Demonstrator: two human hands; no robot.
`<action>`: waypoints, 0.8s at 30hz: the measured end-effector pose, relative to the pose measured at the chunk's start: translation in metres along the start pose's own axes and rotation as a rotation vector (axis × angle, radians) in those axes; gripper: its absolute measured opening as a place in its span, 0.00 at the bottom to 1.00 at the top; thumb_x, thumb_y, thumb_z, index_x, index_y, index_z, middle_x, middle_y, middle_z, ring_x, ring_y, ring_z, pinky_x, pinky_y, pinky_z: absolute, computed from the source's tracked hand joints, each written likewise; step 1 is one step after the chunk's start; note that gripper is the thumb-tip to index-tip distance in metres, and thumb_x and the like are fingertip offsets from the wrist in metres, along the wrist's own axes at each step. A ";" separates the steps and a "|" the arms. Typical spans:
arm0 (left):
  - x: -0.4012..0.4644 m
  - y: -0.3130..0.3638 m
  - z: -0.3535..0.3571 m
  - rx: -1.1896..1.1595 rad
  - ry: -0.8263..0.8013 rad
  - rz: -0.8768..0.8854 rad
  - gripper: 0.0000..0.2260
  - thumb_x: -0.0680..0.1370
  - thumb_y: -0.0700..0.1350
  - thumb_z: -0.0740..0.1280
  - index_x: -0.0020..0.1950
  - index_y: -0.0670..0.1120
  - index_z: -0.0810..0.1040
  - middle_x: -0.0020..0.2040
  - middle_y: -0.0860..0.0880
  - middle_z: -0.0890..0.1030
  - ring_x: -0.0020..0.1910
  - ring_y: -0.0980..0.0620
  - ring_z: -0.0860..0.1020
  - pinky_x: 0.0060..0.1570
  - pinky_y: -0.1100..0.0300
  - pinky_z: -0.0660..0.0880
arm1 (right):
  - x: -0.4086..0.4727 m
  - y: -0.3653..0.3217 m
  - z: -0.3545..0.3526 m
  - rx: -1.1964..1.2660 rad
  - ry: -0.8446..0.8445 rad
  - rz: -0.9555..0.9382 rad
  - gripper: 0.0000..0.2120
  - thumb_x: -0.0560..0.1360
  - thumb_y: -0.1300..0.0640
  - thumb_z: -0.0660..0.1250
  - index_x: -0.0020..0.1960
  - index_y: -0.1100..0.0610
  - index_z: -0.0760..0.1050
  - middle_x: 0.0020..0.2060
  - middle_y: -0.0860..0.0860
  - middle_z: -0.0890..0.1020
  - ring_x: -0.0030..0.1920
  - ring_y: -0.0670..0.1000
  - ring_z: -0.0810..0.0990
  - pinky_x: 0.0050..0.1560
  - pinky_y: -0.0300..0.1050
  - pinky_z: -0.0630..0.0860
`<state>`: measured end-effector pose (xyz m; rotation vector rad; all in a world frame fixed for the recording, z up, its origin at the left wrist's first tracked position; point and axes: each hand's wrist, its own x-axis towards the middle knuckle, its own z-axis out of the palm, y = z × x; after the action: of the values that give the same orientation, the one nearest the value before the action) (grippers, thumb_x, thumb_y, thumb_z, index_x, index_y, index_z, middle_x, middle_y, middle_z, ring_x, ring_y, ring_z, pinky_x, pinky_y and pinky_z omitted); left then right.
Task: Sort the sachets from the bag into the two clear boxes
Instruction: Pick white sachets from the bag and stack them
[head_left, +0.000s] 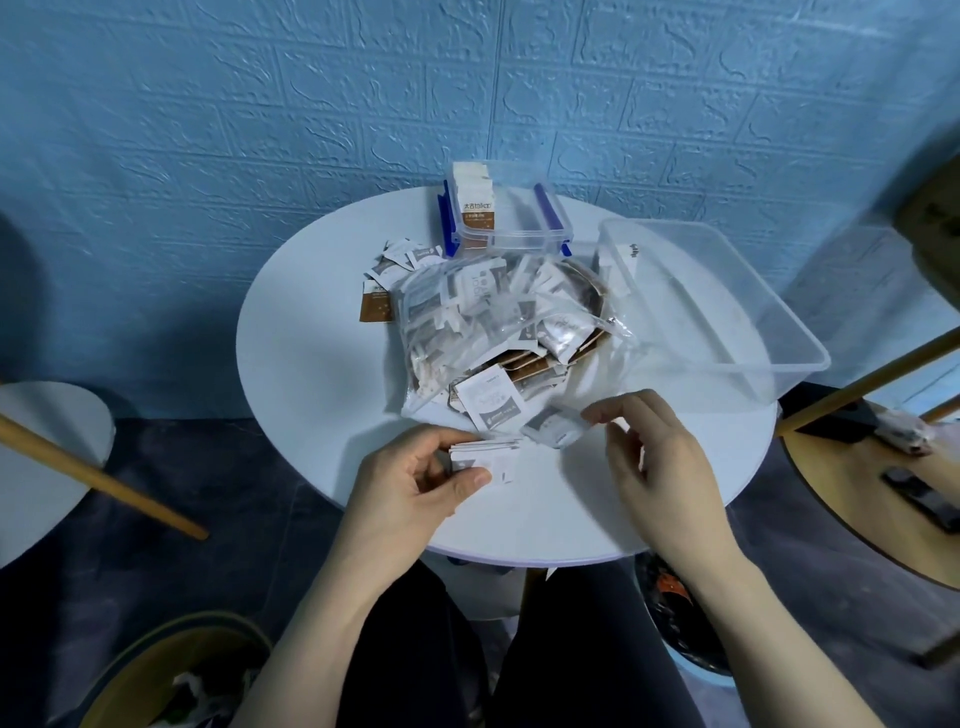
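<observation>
A clear plastic bag (483, 317) full of white and brown sachets lies in the middle of the round white table (311, 374). My left hand (410, 483) grips a small stack of white sachets (493, 457) near the front edge. My right hand (649, 447) pinches one grey-white sachet (556, 428) just right of the stack. A small clear box with blue clips (519, 223) stands at the back, holding upright brown-and-white sachets (475, 208). A large clear box (727, 312) sits at the right, reaching past the table's edge.
Loose sachets (395, 265) lie left of the bag, one brown one (376, 306) among them. A wooden-legged stool (47, 467) stands at the left and another round table (883, 493) at the right. A blue textured wall is behind.
</observation>
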<state>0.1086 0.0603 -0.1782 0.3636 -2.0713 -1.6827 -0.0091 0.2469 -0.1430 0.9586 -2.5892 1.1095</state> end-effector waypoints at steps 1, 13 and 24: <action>0.000 0.001 -0.001 0.000 -0.012 -0.005 0.15 0.71 0.40 0.75 0.50 0.59 0.83 0.29 0.50 0.74 0.30 0.58 0.71 0.32 0.58 0.74 | -0.001 -0.004 0.002 -0.032 -0.017 0.062 0.06 0.76 0.51 0.64 0.53 0.48 0.74 0.51 0.45 0.76 0.36 0.49 0.74 0.37 0.49 0.72; 0.000 0.005 0.001 -0.050 0.010 -0.039 0.15 0.71 0.37 0.75 0.49 0.56 0.82 0.28 0.54 0.74 0.29 0.58 0.72 0.31 0.66 0.73 | 0.008 -0.010 0.017 0.064 -0.080 0.372 0.11 0.70 0.52 0.73 0.50 0.50 0.77 0.41 0.47 0.79 0.41 0.52 0.76 0.42 0.47 0.71; -0.002 0.009 -0.003 -0.042 -0.023 -0.042 0.18 0.71 0.39 0.75 0.54 0.58 0.80 0.29 0.48 0.74 0.30 0.54 0.74 0.36 0.67 0.73 | 0.008 -0.026 0.016 0.185 -0.262 -0.065 0.10 0.77 0.65 0.65 0.47 0.52 0.81 0.40 0.45 0.80 0.42 0.44 0.77 0.45 0.38 0.71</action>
<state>0.1126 0.0604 -0.1696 0.3779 -2.0550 -1.7599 0.0025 0.2181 -0.1359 1.2999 -2.6650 1.3033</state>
